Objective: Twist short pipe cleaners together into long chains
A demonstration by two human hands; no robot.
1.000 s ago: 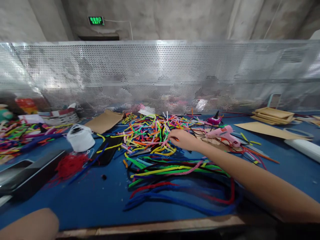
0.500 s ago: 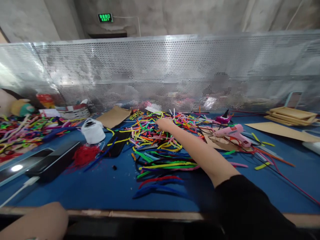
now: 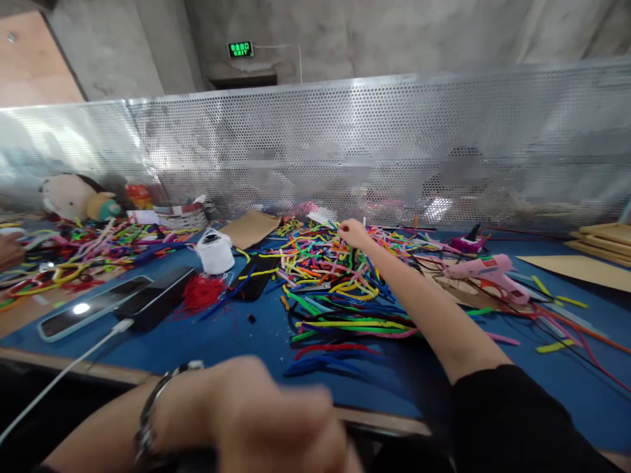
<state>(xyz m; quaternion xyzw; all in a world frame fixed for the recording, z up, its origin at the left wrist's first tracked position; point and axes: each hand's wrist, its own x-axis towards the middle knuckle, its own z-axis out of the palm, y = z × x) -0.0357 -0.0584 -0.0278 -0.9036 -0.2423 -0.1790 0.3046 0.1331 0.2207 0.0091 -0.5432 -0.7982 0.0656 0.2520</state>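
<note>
My right hand [image 3: 353, 232] reaches far across the blue table [image 3: 207, 345] to the back of a heap of coloured pipe cleaners [image 3: 325, 269]. Its fingers are closed in a pinch on something thin and pale that sticks up; I cannot make out what it is. My left hand [image 3: 276, 420] is low in the foreground at the table's near edge, blurred by motion, with a watch on the wrist. Its fingers look curled, and nothing shows in them.
A pink glue gun [image 3: 486, 272] lies right of the heap on cardboard. A white spool [image 3: 215, 251], red thread [image 3: 200, 292], a black box [image 3: 155, 299] and a phone on a cable [image 3: 86, 309] lie left. A perforated metal screen [image 3: 345, 144] closes the back.
My right hand has stretched farther back into the heap and pinched shut. My left hand has risen into the foreground. The view has swung left.
</note>
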